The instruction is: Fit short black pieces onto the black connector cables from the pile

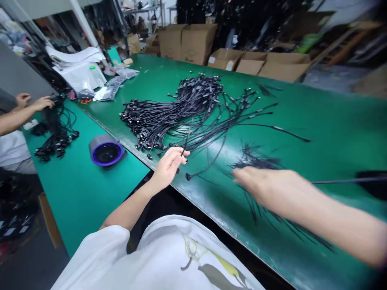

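My left hand (169,164) is closed at the table's front edge, thumb and fingers pinched on a thin black cable (188,137) that rises from them. Small black ends show near the fingertips. Just beyond lies a large heap of black cables (169,114) with small connectors, some strands trailing right. One loose cable connector (189,177) rests right of my left hand. My right hand (261,183) is smeared by motion, reaching over a scattered pile of thin black strips that look like cable ties (256,159). Its fingers are not clear, so I cannot tell whether it grips anything.
A purple-rimmed tape roll (104,151) sits on the lower green table at left. Another person's hands (44,103) handle a cable bundle (57,137) there. Cardboard boxes (190,44) line the far edge. Plastic bags (116,82) and orange scissors (86,101) lie back left.
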`<state>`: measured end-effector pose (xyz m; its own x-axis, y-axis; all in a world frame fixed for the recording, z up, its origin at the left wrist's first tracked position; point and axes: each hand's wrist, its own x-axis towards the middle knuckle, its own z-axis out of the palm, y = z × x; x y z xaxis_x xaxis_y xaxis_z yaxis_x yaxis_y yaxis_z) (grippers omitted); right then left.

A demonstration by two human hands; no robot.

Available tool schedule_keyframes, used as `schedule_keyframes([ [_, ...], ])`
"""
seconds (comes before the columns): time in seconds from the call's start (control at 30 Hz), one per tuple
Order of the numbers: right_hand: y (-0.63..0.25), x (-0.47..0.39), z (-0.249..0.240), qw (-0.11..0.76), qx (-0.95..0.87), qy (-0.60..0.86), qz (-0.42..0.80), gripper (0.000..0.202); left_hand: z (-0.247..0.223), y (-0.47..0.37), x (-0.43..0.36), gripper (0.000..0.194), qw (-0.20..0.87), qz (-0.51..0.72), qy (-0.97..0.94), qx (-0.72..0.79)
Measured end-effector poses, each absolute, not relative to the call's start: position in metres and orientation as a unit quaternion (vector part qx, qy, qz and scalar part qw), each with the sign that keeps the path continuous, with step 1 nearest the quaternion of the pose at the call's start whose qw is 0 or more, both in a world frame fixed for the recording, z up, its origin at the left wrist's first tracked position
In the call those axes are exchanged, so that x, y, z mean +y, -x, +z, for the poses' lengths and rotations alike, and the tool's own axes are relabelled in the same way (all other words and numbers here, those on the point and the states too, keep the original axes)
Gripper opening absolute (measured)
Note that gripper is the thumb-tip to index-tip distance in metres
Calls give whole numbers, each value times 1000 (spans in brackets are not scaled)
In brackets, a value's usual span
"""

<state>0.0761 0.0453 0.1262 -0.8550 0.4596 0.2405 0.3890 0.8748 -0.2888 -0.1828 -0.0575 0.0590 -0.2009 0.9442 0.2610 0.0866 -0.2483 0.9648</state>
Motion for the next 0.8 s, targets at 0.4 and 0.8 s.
schedule_keyframes([
  [0.4, -71, 41, 136, 98, -959, 255, 69, 24, 59, 139, -56, 33, 533, 405, -596, 443],
  [0.8, -153, 117, 57, 273, -870, 372, 176, 27, 69, 208, -70, 24, 631, 641, -279, 336],
])
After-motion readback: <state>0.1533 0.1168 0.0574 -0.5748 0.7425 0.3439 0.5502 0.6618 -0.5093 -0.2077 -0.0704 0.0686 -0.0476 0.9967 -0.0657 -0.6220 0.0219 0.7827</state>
